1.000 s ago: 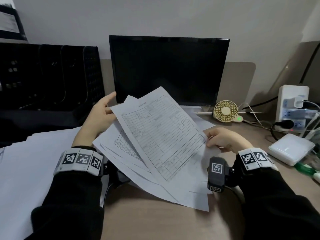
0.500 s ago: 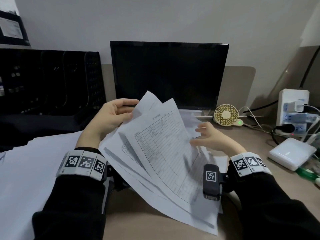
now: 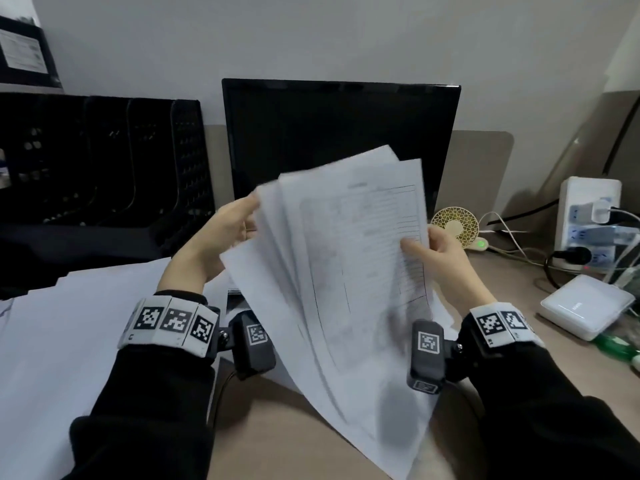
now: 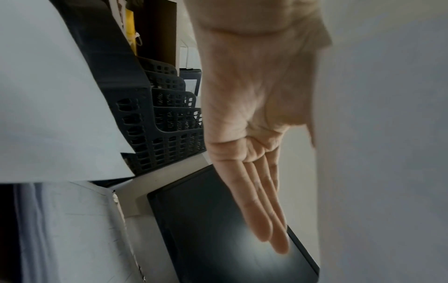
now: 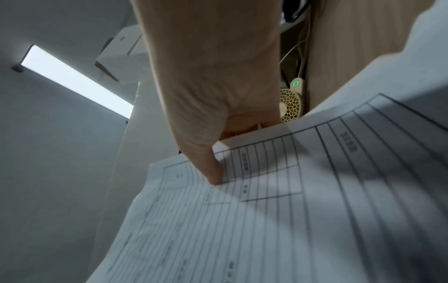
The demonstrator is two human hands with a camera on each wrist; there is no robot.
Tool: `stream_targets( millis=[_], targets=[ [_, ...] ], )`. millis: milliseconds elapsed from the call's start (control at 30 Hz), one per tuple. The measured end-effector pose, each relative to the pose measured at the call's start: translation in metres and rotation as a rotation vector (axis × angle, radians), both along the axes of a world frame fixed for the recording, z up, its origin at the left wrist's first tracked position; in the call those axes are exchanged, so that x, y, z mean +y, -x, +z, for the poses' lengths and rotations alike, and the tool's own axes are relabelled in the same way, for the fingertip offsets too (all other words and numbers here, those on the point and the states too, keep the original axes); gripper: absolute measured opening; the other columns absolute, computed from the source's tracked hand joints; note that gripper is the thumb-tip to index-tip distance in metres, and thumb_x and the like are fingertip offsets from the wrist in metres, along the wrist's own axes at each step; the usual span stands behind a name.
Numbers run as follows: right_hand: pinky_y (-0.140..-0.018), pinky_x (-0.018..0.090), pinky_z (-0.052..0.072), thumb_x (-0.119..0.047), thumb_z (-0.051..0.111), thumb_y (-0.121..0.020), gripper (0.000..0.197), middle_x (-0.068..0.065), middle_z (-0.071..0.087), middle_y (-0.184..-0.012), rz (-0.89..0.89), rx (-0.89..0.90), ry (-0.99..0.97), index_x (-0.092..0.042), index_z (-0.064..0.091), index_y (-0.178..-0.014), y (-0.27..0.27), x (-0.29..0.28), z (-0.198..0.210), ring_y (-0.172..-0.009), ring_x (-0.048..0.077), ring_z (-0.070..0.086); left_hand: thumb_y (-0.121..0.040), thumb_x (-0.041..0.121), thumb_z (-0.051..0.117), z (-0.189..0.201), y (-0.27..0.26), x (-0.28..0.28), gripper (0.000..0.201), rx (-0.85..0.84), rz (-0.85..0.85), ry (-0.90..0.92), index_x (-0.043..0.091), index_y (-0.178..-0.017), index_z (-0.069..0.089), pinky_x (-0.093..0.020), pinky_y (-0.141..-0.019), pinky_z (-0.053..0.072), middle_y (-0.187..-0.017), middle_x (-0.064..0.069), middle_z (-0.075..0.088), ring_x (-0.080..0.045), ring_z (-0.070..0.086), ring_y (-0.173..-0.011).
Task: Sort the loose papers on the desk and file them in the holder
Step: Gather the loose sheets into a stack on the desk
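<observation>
At centre frame, the fanned papers (image 3: 346, 271) are held tilted upright in front of the monitor (image 3: 339, 133). Right hand (image 3: 440, 258) pinches their right edge, thumb on the printed face. Left hand (image 3: 221, 237) lies against the left edge, fingers (image 4: 261, 210) straight and relaxed; black holder (image 3: 104, 161) stands upper left.

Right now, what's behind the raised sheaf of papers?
Behind the papers stands the dark monitor; its lower middle is covered, so its stand cannot be seen. The small fan peeks out beside the right hand.
</observation>
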State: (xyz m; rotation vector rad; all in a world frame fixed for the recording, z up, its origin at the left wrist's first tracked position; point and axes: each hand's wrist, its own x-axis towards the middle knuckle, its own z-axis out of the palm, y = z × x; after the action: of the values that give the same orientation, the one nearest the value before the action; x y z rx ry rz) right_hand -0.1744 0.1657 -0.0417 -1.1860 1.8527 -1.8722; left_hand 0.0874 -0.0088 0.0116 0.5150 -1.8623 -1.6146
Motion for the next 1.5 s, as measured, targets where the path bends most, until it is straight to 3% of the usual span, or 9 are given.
stream_targets(
  millis=[100, 200, 333, 467, 600, 833, 1000, 1233, 1500],
  targets=[
    [-0.078, 0.033, 0.056, -0.012, 0.060, -0.091, 0.023, 0.006, 0.072, -0.108, -0.028, -0.113, 0.099, -0.007, 0.064, -0.114, 0.011, 0.001, -0.004, -0.102, 0.026, 0.068, -0.072, 0.063, 0.067, -0.002, -0.002, 0.002, 0.056, -0.017, -0.092, 0.035, 0.022, -0.110, 0.072, -0.045, -0.094, 0.050, -0.116, -0.004, 0.070, -0.021, 0.064, -0.112],
    [-0.089, 0.041, 0.054, -0.018, 0.067, -0.087, 0.031, 0.009, 0.070, -0.113, 0.006, -0.170, 0.152, -0.005, 0.062, -0.115, 0.013, -0.001, -0.005, -0.106, 0.026, 0.067, -0.079, 0.042, 0.073, -0.005, 0.009, 0.006, 0.035, -0.135, 0.004, 0.227, 0.023, -0.108, 0.071, -0.049, -0.099, 0.047, -0.109, 0.004, 0.072, -0.016, 0.065, -0.109],
    [-0.087, 0.041, 0.054, -0.012, 0.061, -0.091, 0.017, 0.009, 0.071, -0.109, 0.007, -0.160, 0.133, -0.008, 0.065, -0.107, 0.009, -0.004, -0.005, -0.102, 0.026, 0.068, -0.087, 0.010, 0.067, -0.013, 0.026, 0.008, 0.022, -0.126, 0.105, 0.274, 0.012, -0.109, 0.069, -0.031, -0.092, 0.054, -0.101, 0.002, 0.074, -0.009, 0.070, -0.095],
    [-0.087, 0.042, 0.053, -0.014, 0.062, -0.089, 0.016, 0.010, 0.073, -0.103, -0.103, -0.121, 0.062, -0.003, 0.069, -0.097, 0.016, -0.003, -0.010, -0.099, 0.029, 0.068, -0.089, 0.015, 0.065, -0.015, 0.028, 0.009, 0.016, -0.074, 0.127, 0.272, 0.010, -0.104, 0.072, -0.020, -0.078, 0.055, -0.095, 0.002, 0.075, -0.009, 0.071, -0.089],
    [-0.073, 0.036, 0.049, -0.026, 0.065, -0.080, 0.037, 0.010, 0.072, -0.092, -0.158, -0.120, -0.004, 0.008, 0.062, -0.094, 0.018, -0.001, -0.012, -0.083, 0.024, 0.063, -0.090, 0.018, 0.066, -0.016, 0.029, 0.009, 0.017, -0.099, 0.170, 0.338, 0.009, -0.102, 0.073, -0.029, -0.085, 0.055, -0.098, -0.004, 0.075, -0.017, 0.071, -0.093],
    [-0.047, 0.014, 0.042, -0.007, 0.055, -0.092, 0.010, -0.003, 0.063, -0.084, -0.246, -0.242, 0.035, -0.013, 0.062, -0.095, 0.031, 0.015, -0.011, -0.062, 0.002, 0.060, -0.090, 0.023, 0.065, -0.020, 0.020, -0.002, 0.017, -0.131, 0.205, 0.304, 0.011, -0.099, 0.074, -0.041, -0.092, 0.054, -0.095, -0.001, 0.076, -0.019, 0.071, -0.093],
    [-0.064, 0.030, 0.048, -0.012, 0.056, -0.093, 0.013, 0.001, 0.070, -0.092, -0.125, -0.361, -0.096, -0.015, 0.064, -0.101, 0.025, 0.011, -0.007, -0.078, 0.018, 0.063, -0.085, 0.014, 0.070, -0.020, 0.017, -0.002, 0.017, -0.114, 0.180, 0.287, 0.012, -0.102, 0.074, -0.031, -0.091, 0.054, -0.094, 0.001, 0.076, -0.011, 0.071, -0.090],
    [-0.077, 0.037, 0.052, -0.009, 0.060, -0.089, 0.013, 0.000, 0.072, -0.091, -0.097, -0.307, -0.106, -0.017, 0.064, -0.099, 0.015, 0.003, -0.010, -0.078, 0.018, 0.065, -0.076, 0.008, 0.078, -0.020, 0.020, 0.002, 0.022, -0.060, 0.193, 0.266, 0.012, -0.097, 0.075, -0.027, -0.080, 0.057, -0.090, 0.002, 0.076, -0.011, 0.073, -0.086],
    [-0.060, 0.023, 0.051, 0.005, 0.050, -0.089, 0.017, 0.005, 0.063, -0.084, -0.350, -0.364, 0.083, -0.008, 0.061, -0.088, 0.033, 0.024, -0.010, -0.072, 0.015, 0.060, -0.076, 0.000, 0.076, -0.022, 0.012, -0.005, 0.024, -0.054, 0.213, 0.250, 0.014, -0.095, 0.074, -0.027, -0.078, 0.057, -0.090, 0.003, 0.076, -0.012, 0.073, -0.085]
  ],
)
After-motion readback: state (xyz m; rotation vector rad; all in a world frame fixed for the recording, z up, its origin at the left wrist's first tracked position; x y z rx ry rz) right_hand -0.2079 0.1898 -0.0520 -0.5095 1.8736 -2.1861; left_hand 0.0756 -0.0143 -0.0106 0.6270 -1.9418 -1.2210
